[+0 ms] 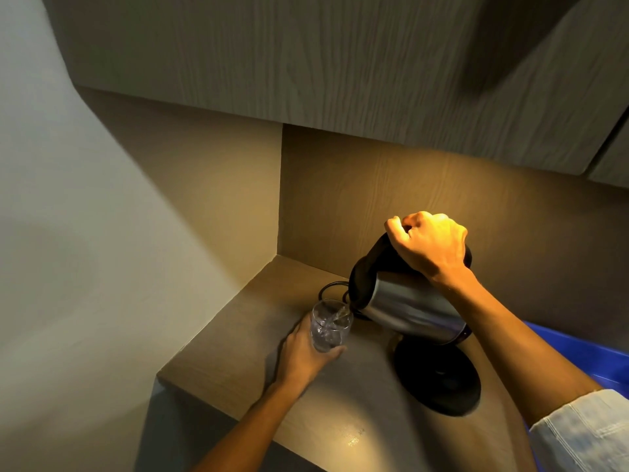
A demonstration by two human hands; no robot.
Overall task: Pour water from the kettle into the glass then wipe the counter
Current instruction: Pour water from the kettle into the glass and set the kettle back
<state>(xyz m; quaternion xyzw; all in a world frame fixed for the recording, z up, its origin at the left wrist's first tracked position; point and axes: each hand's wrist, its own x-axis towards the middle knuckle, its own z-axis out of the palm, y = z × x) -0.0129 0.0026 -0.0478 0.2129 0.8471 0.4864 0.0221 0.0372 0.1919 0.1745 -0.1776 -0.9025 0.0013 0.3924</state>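
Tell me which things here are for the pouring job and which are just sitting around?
For the job: kettle, tipped by the right hand; glass, held by the left hand; counter, to wipe afterwards.

Just there: black kettle base, black cord, blue tub, overhead cabinets.

Right hand [430, 245] tilting kettle [408, 301] over glass [330, 330] in left hand [306, 352].

The kettle [408, 308] is shiny silver with a black lid; its base [439, 379] is black. The counter [238, 335] and cabinets [272, 63] show brown-grey wood grain. A bright blue tub [578, 349] is on the right.
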